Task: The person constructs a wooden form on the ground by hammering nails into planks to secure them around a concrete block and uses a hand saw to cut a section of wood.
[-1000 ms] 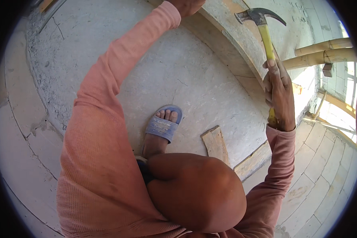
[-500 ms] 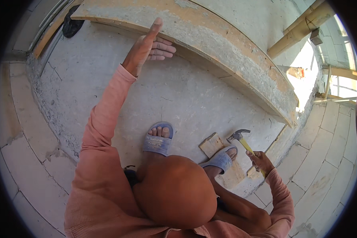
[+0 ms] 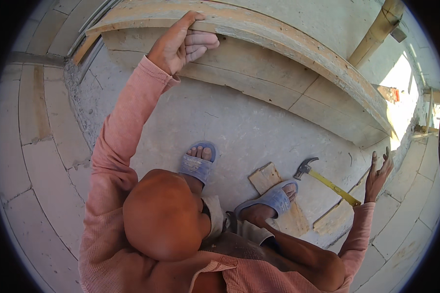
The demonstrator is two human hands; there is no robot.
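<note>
A long wooden form, two boards joined along an edge and smeared with cement, spans the far side of the floor. My left hand grips its near upper edge, thumb over the top and dusty fingers against the front face. Down on the floor at the right lies a claw hammer with a yellow handle and dark head. My right hand, empty, is raised just beyond the handle's end, fingers stretched out and apart.
Wood scraps lie around my right slipper; my left slipper stands nearer the middle. Block walls rise on both sides. A bamboo pole leans at the far right, near a sunlit patch.
My right hand has let go of the hammer, which now lies on the floor. My left hand has taken hold of the wooden form, which has tilted up, showing more of its front face.
</note>
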